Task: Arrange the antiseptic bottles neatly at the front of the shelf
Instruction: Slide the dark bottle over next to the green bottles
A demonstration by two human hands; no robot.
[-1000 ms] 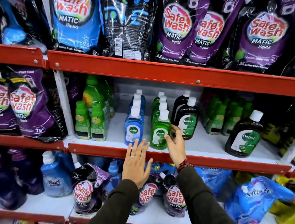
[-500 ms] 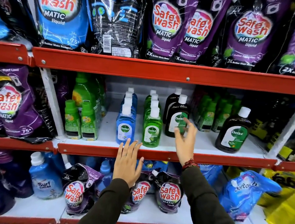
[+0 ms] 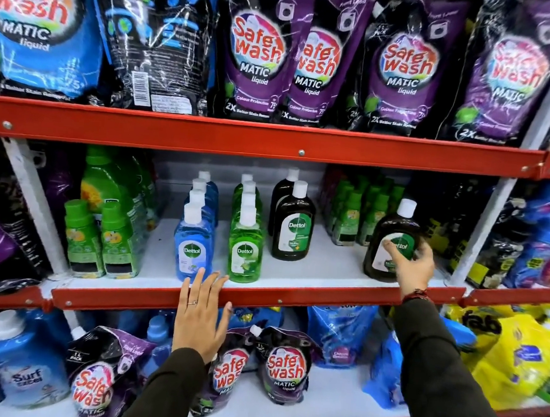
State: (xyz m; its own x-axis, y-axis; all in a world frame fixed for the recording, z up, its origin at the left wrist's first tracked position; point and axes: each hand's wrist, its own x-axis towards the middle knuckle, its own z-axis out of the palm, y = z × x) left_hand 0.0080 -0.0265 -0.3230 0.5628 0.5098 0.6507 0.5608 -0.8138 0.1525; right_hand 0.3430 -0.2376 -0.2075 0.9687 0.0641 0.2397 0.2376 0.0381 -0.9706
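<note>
On the shelf (image 3: 311,270), right hand (image 3: 412,263) wraps lone dark bottle (image 3: 393,240).

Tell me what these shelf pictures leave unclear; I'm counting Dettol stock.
Head view:
- Blue Dettol row: the front bottle hides those behind; only caps show.
- Green Dettol row: likewise.
- Lone brown Dettol bottle: the right hand covers part of its label.
- Label small print: too small.

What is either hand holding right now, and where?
The right hand grips the lone dark brown white-capped Dettol bottle around its labelled body. The left hand holds nothing.
</note>
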